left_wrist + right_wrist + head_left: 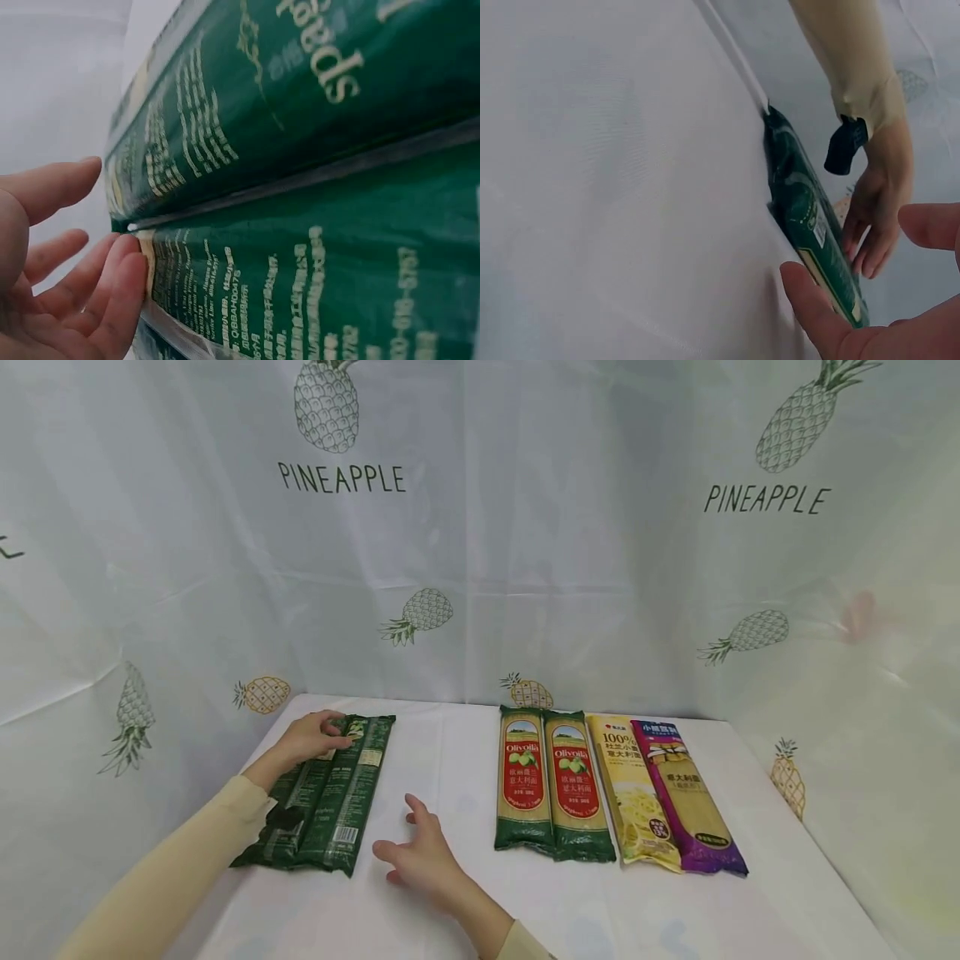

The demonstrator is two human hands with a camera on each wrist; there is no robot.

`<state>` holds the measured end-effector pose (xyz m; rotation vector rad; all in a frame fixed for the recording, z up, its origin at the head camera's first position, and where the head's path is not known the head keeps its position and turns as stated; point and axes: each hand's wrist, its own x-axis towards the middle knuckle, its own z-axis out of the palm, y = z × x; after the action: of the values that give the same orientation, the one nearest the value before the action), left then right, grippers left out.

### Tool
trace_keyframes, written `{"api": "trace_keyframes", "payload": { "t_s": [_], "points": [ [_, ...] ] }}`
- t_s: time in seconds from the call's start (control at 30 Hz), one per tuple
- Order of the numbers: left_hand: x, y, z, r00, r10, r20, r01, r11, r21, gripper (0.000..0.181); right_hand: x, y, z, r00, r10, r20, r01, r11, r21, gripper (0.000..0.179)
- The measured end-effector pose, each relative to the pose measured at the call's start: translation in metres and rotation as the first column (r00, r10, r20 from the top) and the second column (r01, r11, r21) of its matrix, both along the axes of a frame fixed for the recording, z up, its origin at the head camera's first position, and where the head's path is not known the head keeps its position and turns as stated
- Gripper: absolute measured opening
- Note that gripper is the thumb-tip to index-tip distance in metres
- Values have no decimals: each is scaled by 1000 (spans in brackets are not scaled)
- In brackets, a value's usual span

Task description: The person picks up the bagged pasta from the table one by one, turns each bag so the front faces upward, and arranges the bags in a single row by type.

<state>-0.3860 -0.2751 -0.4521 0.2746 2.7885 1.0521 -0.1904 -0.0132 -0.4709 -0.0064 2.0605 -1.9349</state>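
Two green spaghetti packets are laid side by side on the left part of the white table, the right green packet (356, 810) and the left green packet (272, 853), with printed text and a barcode turned upward. The left hand (306, 737) is held over their far ends; in the left wrist view its fingers are seen loosely bent beside the end of the left packet, with the thumb set well apart, so nothing is pinched between them. Whether the packet is pressed by the fingertips or only brushed cannot be told. The right hand (427, 860) is held just to the right of the green packets, its thumb and index finger widely parted and nothing gripped. A dark object is seen at the cuff of the left sleeve (862, 67). On the right part of the table (442, 760), four more packets are set out in a row: two with red oval labels marked Olivoilà, a left one (522, 777) and a right one (576, 777), then a yellow packet (633, 793), then a purple packet (686, 785) with its upper end tilted leftward. The table is backed by a pale curtain (562, 527) printed with pineapples.
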Motion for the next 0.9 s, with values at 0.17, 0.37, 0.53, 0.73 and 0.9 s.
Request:
{"api": "trace_keyframes", "payload": {
  "t_s": [0.17, 0.37, 0.53, 0.73, 0.9],
  "points": [
    [-11, -4, -7, 999, -36, 25, 37, 997, -67, 77, -10, -17, 0, 1000, 25, 5, -25, 999, 28, 88],
    [-10, 3, -4, 996, -87, 32, 91, 983, -158, 78, -17, -31, -2, 999, 30, -28, -28, 995, 99, 86],
    [-2, 15, 7, 995, -98, 34, 104, 945, -312, 72, -16, -37, -3, 996, 54, -66, -43, 986, 159, 84],
    [4, 33, 18, 993, -85, 84, 114, 886, -450, 77, -14, -38, -3, 999, 33, -40, -28, 994, 104, 81],
    [3, 43, 24, 976, -34, 216, 106, 937, -332, 82, -13, -36, -4, 1000, 10, -1, -10, 999, 39, 81]
  ]
}}
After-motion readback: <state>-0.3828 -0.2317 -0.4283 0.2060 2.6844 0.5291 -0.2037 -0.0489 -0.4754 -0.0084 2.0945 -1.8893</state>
